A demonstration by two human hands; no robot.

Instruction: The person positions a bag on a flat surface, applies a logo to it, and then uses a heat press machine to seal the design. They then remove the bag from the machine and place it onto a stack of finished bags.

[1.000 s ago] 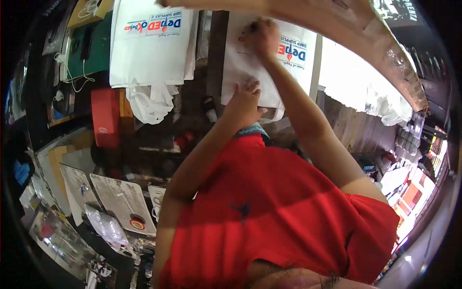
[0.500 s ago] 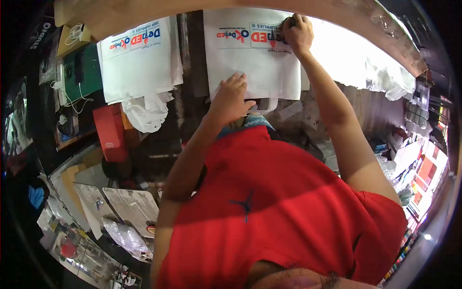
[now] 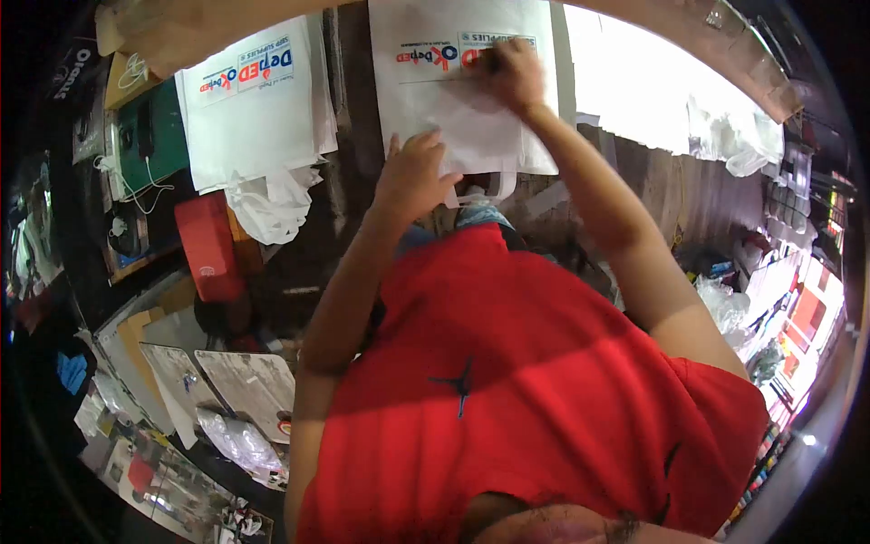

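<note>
A white bag (image 3: 421, 118) with blue and red printed lettering lies flat in front of me, its handle loop (image 3: 503, 186) toward my body. My left hand (image 3: 412, 172) rests at its near left edge, fingers spread, thumb by the handle. Over the print is my right hand (image 3: 517, 77), fingers curled around a small dark object (image 3: 489, 62). Motion blur and the fingers hide most of that object, so its kind cannot be told. Part of the lettering is covered by this hand.
Similar printed bags (image 3: 254, 118) lie stacked to the left, their white handles (image 3: 276, 204) hanging down. A red box (image 3: 208, 249) stands below them. Brightly lit white sheets or bags (image 3: 625, 82) and clear plastic (image 3: 748, 150) lie to the right. A brown ledge (image 3: 208, 41) crosses the top.
My right hand has moved left across the print with the dark object, uncovering the bag's right side. My left hand has slid slightly left, to the bag's edge. The view has shifted slightly.
</note>
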